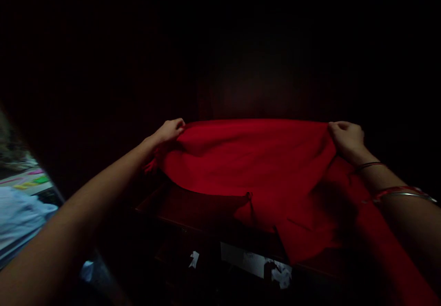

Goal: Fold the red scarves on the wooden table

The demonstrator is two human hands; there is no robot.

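Observation:
A wide piece of red cloth (241, 154) is stretched between my two hands over a dark wooden surface (193, 209). My left hand (172, 129) pinches its far left corner, fingers closed. At the far right corner, my right hand (347, 138) is closed on the same edge. The upper edge runs nearly straight between them, while the lower part drapes over the surface and hangs down at the right. A small knot or tie (249, 196) shows on the cloth's near edge. Whether it is a garment or plain fabric is hard to tell in this dim light.
Below the surface's front edge lie a white strip (241, 257), a crumpled whitish piece (281, 274) and a small white scrap (194, 259). Pale blue cloth (20, 214) lies at the left, beyond a slanting dark panel edge. The background is very dark.

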